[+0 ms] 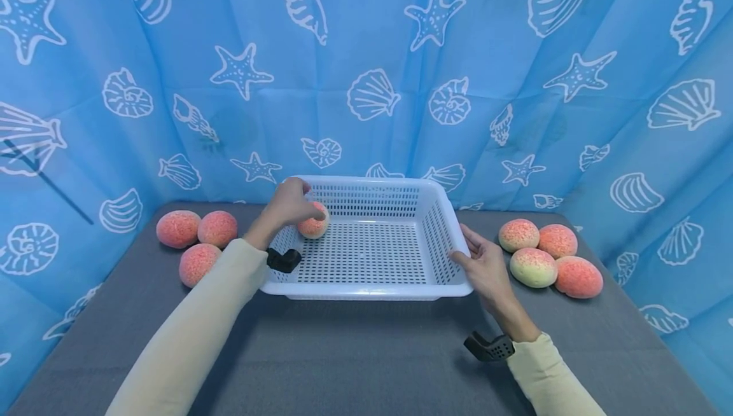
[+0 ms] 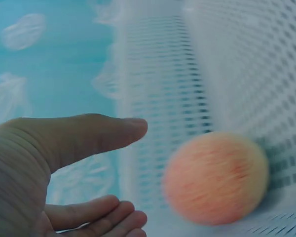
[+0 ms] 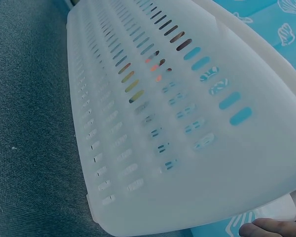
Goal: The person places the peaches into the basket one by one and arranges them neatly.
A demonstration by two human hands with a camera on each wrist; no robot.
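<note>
A white plastic basket (image 1: 366,292) with slotted walls stands on the grey table. Inside its left end sits a pink and yellow peach (image 1: 312,228), also visible in the left wrist view as a blurred peach (image 2: 217,178). Over that end is my left hand (image 1: 293,203). Its thumb and fingers are spread, and the left wrist view shows a gap between them and the fruit. My right hand (image 1: 483,263) holds the basket's right rim, thumb over the edge and fingers along the outside. Only some right-hand fingers (image 3: 274,228) show in the right wrist view.
Three pink peaches (image 1: 200,262) lie together left of the basket, near the left forearm. Several more peaches (image 1: 534,268), one of them greenish, are clustered right of the right hand. A blue curtain (image 1: 366,53) with white shells hangs behind the table (image 1: 366,352).
</note>
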